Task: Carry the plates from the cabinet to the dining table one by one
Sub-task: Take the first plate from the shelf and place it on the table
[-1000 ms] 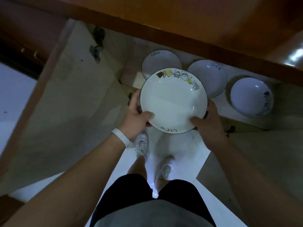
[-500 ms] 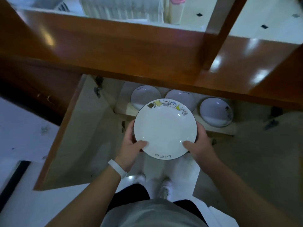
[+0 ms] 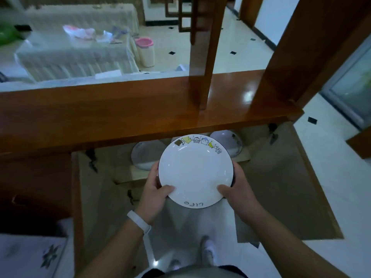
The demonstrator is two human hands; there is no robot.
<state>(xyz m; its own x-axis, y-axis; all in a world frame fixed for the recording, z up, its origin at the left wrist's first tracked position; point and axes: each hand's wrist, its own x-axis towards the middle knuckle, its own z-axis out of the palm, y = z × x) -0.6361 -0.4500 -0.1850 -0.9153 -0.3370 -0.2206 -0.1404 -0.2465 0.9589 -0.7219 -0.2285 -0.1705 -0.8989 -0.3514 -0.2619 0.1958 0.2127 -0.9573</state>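
"Now, status of the carry?"

"One plate (image 3: pixel 195 170) is out of the cabinet (image 3: pixel 120 117), held level in the air just in front of the shelf's (image 3: pixel 124 174) front edge. The left hand (image 3: pixel 154 195) grasps its left rim with the thumb on the upper face. The right hand (image 3: pixel 239 194) grasps the right rim the same way. The grip looks balanced."

"Stock left inside?"

"At least two. One shelf plate (image 3: pixel 144 155) sits toward the left end of the shelf, near the front edge. Another shelf plate (image 3: pixel 230 140) sits toward the right end. A pale sliver between them, behind the held plate, may be a third. The view is blocked, so I cannot confirm it."

"Anything delivered?"

"Nothing I can verify. The covered desk (image 3: pixel 76 57) beyond the cabinet top is blurred. It carries some bags or wrappers, and I make out no plate on it."

"Your assessment?"

"Early stage. The pick is done for this plate, while the walk and set-down are all ahead. The shelf plates then follow one at a time."
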